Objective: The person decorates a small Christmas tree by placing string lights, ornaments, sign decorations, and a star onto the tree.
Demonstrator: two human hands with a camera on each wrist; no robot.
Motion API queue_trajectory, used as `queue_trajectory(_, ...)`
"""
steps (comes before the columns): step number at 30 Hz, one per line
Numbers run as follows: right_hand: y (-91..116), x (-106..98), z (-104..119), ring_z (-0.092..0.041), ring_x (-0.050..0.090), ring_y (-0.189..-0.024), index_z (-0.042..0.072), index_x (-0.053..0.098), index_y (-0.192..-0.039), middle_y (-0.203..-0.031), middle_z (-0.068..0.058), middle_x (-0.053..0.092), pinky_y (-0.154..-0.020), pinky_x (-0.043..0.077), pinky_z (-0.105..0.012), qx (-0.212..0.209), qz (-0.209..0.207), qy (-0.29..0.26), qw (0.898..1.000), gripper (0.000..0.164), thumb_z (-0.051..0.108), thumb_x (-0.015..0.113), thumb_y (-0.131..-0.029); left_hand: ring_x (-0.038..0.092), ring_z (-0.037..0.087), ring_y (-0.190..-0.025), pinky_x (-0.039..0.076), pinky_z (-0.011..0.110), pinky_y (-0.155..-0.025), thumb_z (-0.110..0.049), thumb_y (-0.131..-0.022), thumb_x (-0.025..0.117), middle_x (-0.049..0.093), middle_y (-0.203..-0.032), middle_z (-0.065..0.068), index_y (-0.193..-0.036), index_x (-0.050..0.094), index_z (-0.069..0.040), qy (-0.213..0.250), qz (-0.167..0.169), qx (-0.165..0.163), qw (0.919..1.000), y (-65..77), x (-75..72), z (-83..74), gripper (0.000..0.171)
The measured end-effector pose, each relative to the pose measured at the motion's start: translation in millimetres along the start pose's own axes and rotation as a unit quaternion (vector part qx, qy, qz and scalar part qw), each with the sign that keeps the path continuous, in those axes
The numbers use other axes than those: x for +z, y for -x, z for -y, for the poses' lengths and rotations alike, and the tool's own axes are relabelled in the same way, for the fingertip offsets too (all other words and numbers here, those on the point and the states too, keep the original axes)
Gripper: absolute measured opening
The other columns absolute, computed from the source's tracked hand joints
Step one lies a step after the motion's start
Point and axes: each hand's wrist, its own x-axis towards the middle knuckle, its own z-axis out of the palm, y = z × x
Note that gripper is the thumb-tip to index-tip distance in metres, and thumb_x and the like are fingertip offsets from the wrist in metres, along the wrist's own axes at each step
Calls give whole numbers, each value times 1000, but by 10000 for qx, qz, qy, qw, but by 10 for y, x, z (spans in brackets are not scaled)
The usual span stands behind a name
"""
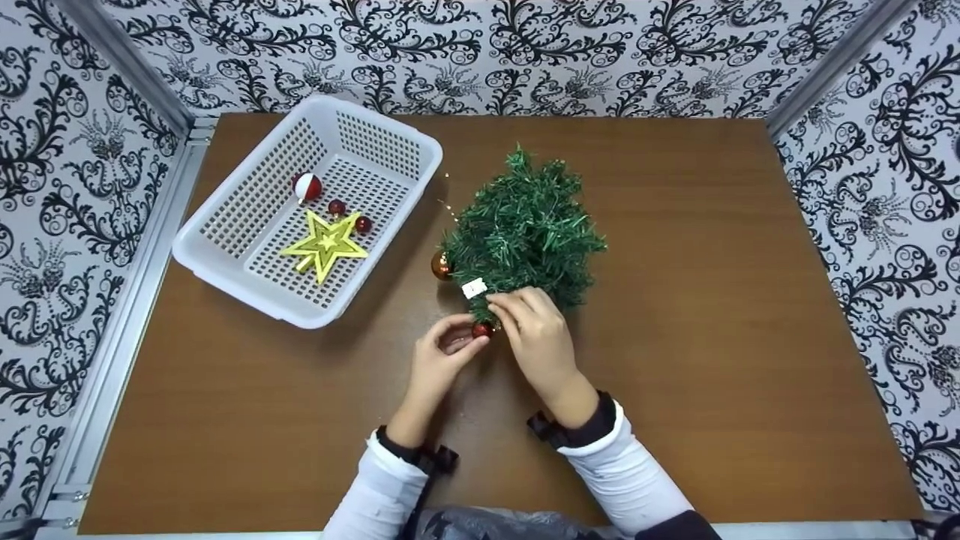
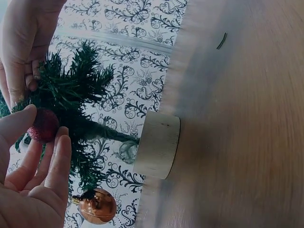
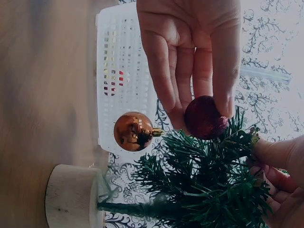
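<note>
A small green artificial Christmas tree [image 1: 525,232] stands on a round pale wooden base [image 2: 157,145]. My left hand [image 1: 442,352] holds a dark red bauble [image 2: 43,125] between thumb and fingers at the near side of the tree. Right beside it, my right hand [image 1: 538,337] pinches a tree branch [image 3: 242,142] with thumb and fingertips; a bit of gold shows by those fingertips. The exact grip is partly hidden by the needles. A shiny copper bauble [image 3: 134,131] hangs from the tree's left side. A white tag [image 1: 474,288] shows near the right fingertips.
A white perforated plastic basket [image 1: 311,319] stands to the left on the brown table [image 1: 712,337]. Inside lie a yellow star [image 1: 325,241], a red-and-white bauble [image 1: 307,187] and small red baubles [image 1: 363,224]. Patterned walls enclose the back and sides.
</note>
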Motion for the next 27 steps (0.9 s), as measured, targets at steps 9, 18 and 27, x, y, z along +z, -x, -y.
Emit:
queue_trajectory(9,66,-8,-1,-15,56,-79,7,69,-91,-83,-4,61,-74,48,-21,-299,-347,-188,9988,12,9,67,-79,63,21,-88,51,34,-82,-7,-72,72,60,-104,19,-104,59,6,141,-59,-116,9998,8,-11,52,36)
queue_trajectory(18,139,45,-25,-17,57,-87,6,68,-95,-93,-7,62,-81,47,-22,-743,-160,4,9971,22,12,72,-74,62,28,-89,52,35,-81,4,-74,68,59,-101,25,-104,56,12,233,65,-209,9995,39,3,-130,34)
queue_trajectory(27,82,26,-33,-16,61,-79,4,70,-88,-85,-5,66,-76,50,-22,-813,-693,-313,9938,15,5,71,-74,61,31,-89,52,31,-80,7,-72,68,59,-102,26,-101,57,13,147,92,-101,9998,53,15,-199,32)
